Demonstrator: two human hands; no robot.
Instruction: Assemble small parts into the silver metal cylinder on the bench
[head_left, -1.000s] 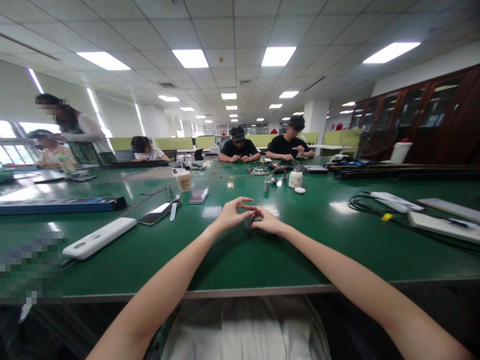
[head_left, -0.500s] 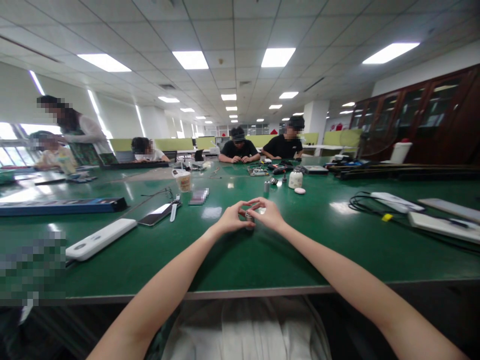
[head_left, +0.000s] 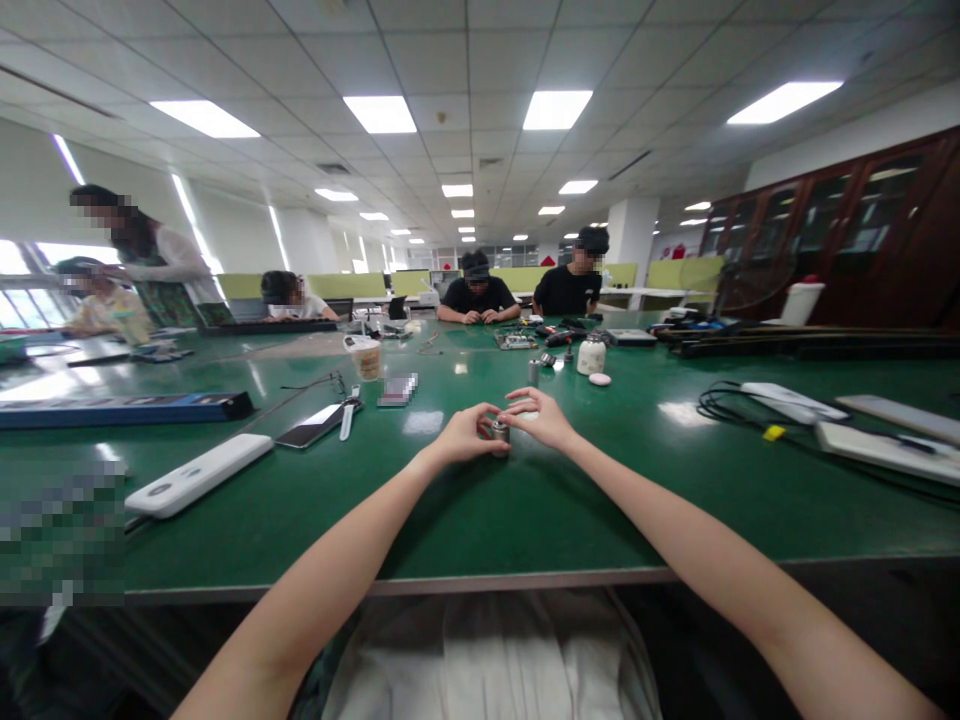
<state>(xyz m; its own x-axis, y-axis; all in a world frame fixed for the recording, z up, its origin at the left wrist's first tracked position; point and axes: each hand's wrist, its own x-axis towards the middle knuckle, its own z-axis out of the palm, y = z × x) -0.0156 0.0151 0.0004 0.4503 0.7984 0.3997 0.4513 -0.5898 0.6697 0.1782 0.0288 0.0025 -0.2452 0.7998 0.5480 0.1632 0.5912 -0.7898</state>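
A small silvery metal cylinder (head_left: 501,436) stands upright on the green table in front of me. My left hand (head_left: 469,434) curls round its left side, thumb low and fingers behind it. At the cylinder's upper right is my right hand (head_left: 541,418), its fingers stretched out toward the top; whether the fingertips touch it I cannot tell. Farther back stands a second metal cylinder (head_left: 533,372), with small metal parts (head_left: 549,361) beside it. A white jar (head_left: 592,356) and a pale round lid (head_left: 599,380) are to their right.
On the left lie a white power strip (head_left: 202,476), a phone (head_left: 311,430), a watch (head_left: 347,418) and a blue bar (head_left: 127,411). A paper cup (head_left: 367,359) stands farther back. Cables (head_left: 724,405) and white devices (head_left: 795,403) lie right. Several people sit or stand around the table.
My right hand has shifted slightly up and right, its fingers loosening from the cylinder's top. More of the cylinder shows now. My left hand stays round it.
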